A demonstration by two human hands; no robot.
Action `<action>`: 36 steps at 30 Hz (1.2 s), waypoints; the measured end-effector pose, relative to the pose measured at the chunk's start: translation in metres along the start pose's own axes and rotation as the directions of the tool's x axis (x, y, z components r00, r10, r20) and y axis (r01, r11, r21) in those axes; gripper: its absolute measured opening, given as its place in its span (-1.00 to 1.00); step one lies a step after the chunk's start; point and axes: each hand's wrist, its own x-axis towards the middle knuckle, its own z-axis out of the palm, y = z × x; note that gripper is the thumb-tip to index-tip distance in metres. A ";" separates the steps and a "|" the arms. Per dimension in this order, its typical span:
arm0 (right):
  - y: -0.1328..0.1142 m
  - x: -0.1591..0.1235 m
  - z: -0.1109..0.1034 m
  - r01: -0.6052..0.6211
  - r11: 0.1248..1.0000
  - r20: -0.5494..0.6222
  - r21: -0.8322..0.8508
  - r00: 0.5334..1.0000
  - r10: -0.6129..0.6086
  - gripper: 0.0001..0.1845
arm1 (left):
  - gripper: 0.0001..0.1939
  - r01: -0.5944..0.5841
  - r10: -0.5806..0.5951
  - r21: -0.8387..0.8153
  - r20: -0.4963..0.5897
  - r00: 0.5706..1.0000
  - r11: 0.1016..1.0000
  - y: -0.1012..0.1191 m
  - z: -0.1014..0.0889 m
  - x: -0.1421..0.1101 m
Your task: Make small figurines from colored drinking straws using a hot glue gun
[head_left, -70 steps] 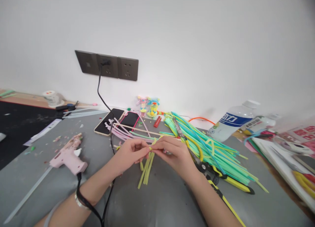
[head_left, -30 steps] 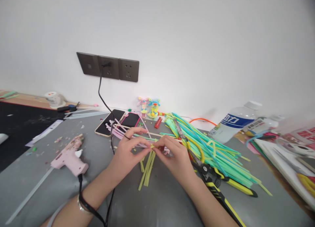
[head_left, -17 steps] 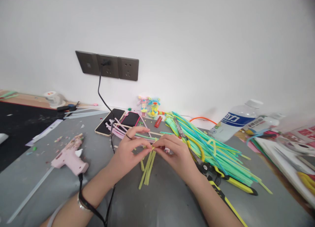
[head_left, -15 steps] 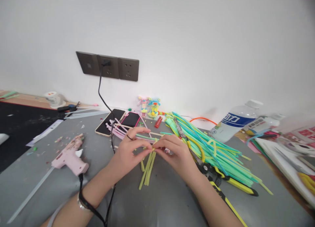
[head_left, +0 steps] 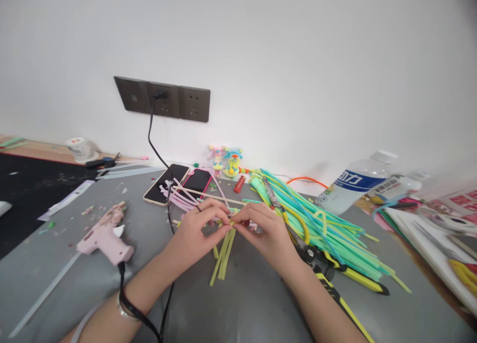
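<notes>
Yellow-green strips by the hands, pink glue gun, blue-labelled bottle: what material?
Yellow-green strips: possibly fibre-covered wire; matte, soft-edged, but texture too fine to confirm.
Pink glue gun: probably plastic; smooth, low-sheen, moulded body.
Blue-labelled bottle: likely clear plastic; see-through walls.

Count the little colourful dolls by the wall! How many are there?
2. The pink one is on the left, and the blue-and-yellow one is right beside it. I see no others, though the pile of green stems could hide something.
</notes>
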 end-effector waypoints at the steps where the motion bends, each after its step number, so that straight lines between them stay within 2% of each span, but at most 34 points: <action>1: -0.001 0.000 0.000 0.003 1.000 0.000 -0.011 1.000 -0.003 -0.91 | -0.89 -0.004 0.004 0.006 -0.007 1.000 1.000 0.000 0.000 0.000; 5: -0.004 0.000 0.002 -0.010 0.998 -0.007 -0.062 1.000 0.009 -0.87 | -0.87 -0.022 0.023 0.029 -0.036 0.999 0.999 0.002 0.000 0.000; 10: -0.011 -0.001 0.005 -0.027 0.999 -0.064 -0.042 0.998 0.024 -0.86 | -0.87 -0.012 0.012 -0.003 -0.085 0.996 1.000 0.004 0.004 -0.004; 14: -0.013 -0.001 0.006 -0.023 1.000 -0.123 -0.005 0.992 0.022 -0.87 | -0.92 0.090 -0.107 -0.150 -0.112 0.988 0.985 0.005 0.005 -0.004; 19: -0.011 -0.001 0.005 -0.032 0.999 -0.156 0.024 0.987 0.035 -0.86 | -0.91 0.337 -0.348 -0.447 0.062 0.936 0.828 0.004 0.004 0.000; 21: -0.010 -0.001 0.005 -0.015 1.000 -0.153 0.002 0.988 0.015 -0.86 | -0.86 0.406 -0.395 -0.487 0.131 0.909 0.773 0.005 0.004 0.001; 24: -0.009 -0.001 0.007 0.020 0.999 -0.142 -0.035 0.990 -0.025 -0.86 | -0.82 0.462 -0.429 -0.484 0.185 0.884 0.743 0.006 0.006 0.001; 31: -0.007 -0.002 0.010 0.007 0.999 -0.101 -0.035 0.995 -0.010 -0.86 | -0.81 0.417 -0.376 -0.346 0.181 0.909 0.841 0.002 0.002 0.001; 36: -0.007 -0.002 0.008 -0.037 0.999 -0.045 -0.009 0.998 0.036 -0.89 | -0.77 0.321 -0.298 -0.202 0.137 0.945 0.925 0.002 -0.002 0.002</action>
